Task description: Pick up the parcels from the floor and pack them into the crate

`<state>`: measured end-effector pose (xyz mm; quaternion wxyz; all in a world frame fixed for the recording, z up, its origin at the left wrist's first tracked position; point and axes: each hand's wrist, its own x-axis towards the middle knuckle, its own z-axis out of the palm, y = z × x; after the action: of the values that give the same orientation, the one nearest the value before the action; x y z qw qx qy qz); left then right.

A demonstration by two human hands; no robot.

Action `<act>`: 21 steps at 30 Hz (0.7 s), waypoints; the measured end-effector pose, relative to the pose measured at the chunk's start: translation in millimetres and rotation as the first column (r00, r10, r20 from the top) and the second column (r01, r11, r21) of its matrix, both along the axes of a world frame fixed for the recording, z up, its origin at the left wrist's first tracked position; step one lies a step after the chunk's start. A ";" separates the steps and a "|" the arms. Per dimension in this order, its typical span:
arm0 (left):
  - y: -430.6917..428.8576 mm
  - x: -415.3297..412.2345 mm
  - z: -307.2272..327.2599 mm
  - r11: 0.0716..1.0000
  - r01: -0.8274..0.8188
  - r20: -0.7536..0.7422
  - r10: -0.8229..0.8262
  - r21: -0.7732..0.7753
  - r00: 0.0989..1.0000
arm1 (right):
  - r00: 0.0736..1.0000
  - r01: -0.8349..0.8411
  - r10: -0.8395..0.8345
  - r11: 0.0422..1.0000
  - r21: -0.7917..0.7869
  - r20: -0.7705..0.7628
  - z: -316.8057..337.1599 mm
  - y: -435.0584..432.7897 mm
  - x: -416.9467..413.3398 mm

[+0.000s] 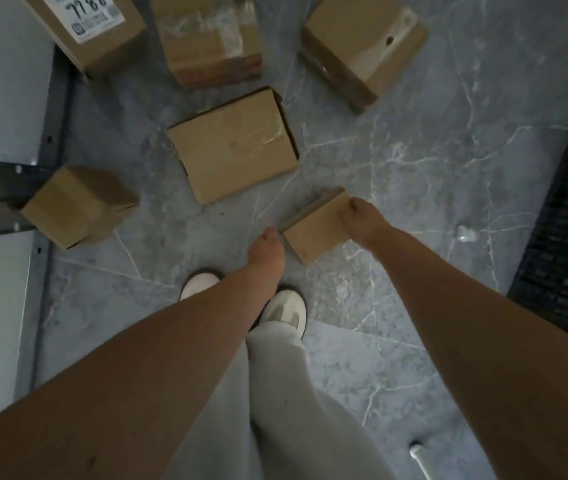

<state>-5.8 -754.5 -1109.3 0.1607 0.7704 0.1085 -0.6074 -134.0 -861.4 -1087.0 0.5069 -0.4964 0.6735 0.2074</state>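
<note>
Six brown cardboard parcels (232,143); one dark slatted crate (566,223); two bare hands (362,220); two pale shoes (284,308).

Dim light falls on a grey marble-patterned floor (414,161) with pale veins. At left stands what looks like a metal shelving frame (47,140) with pale panels.

We found open grey marble floor (414,161) between the flat brown cardboard parcel (234,143) and the black slatted plastic crate (566,216) at the right. Three brown cardboard boxes (206,36) blocked the far side, and a small tilted cardboard box (74,206) beside the grey metal shelving frame (50,109) closed the left.
</note>
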 end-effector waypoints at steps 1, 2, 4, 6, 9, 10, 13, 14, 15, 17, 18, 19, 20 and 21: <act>-0.2 -1.0 -8.7 0.997 -0.073 -0.049 0.073 0.013 0.996 | 1.000 0.003 -0.003 1.000 0.004 0.017 -3.7 2.9 6.7; 0.4 -0.7 -9.0 0.987 -0.161 -0.089 0.162 0.025 0.983 | 0.999 0.016 -0.016 1.000 0.003 0.032 -2.8 5.0 13.7; 1.1 2.5 12.8 0.952 -0.299 -0.156 0.305 0.062 0.939 | 0.997 0.034 -0.034 0.999 0.003 0.070 12.4 4.2 27.7; 0.5 12.8 49.7 0.935 -0.352 -0.173 0.352 0.032 0.920 | 0.991 0.053 -0.052 0.999 -0.005 0.120 42.1 0.2 41.0; -3.7 35.4 103.8 0.905 -0.423 -0.185 0.410 -0.037 0.893 | 0.980 0.073 -0.066 0.997 -0.029 0.188 112.6 -14.4 60.8; -10.7 46.2 128.0 0.897 -0.436 -0.173 0.420 -0.072 0.891 | 0.976 0.081 -0.074 0.996 -0.026 0.207 140.4 -21.4 67.8; -41.8 81.0 210.4 0.873 -0.451 -0.128 0.434 -0.185 0.892 | 0.955 0.124 -0.101 0.990 -0.066 0.281 234.4 -48.1 89.5; -55.9 92.7 242.5 0.861 -0.447 -0.115 0.432 -0.243 0.895 | 0.948 0.136 -0.098 0.985 -0.106 0.304 267.7 -57.7 96.8; -70.3 104.1 277.0 0.849 -0.432 -0.102 0.422 -0.304 0.901 | 0.945 0.133 -0.073 0.977 -0.169 0.319 301.6 -67.0 105.1; -94.1 126.2 354.3 0.823 -0.376 -0.070 0.384 -0.426 0.921 | 0.949 0.128 -0.052 0.964 -0.231 0.311 372.4 -82.4 117.5; -103.1 137.1 389.3 0.815 -0.332 -0.043 0.355 -0.475 0.934 | 0.950 0.133 -0.055 0.962 -0.238 0.308 406.5 -91.1 121.6; -110.0 147.4 425.9 0.806 -0.294 -0.015 0.334 -0.513 0.942 | 0.944 0.136 -0.050 0.960 -0.245 0.327 437.4 -100.3 122.6; -113.9 155.7 461.7 0.795 -0.268 0.007 0.323 -0.545 0.946 | 0.934 0.159 -0.064 0.955 -0.250 0.352 468.2 -108.1 121.6; -116.2 161.5 494.8 0.772 -0.252 0.015 0.321 -0.584 0.947 | 0.920 0.193 -0.087 0.949 -0.250 0.382 502.0 -114.1 121.2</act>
<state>155.6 -870.6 -614.5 0.4819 0.6935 0.0273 -0.5348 -12.8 -975.5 -585.0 0.5609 -0.5436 0.6239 -0.0244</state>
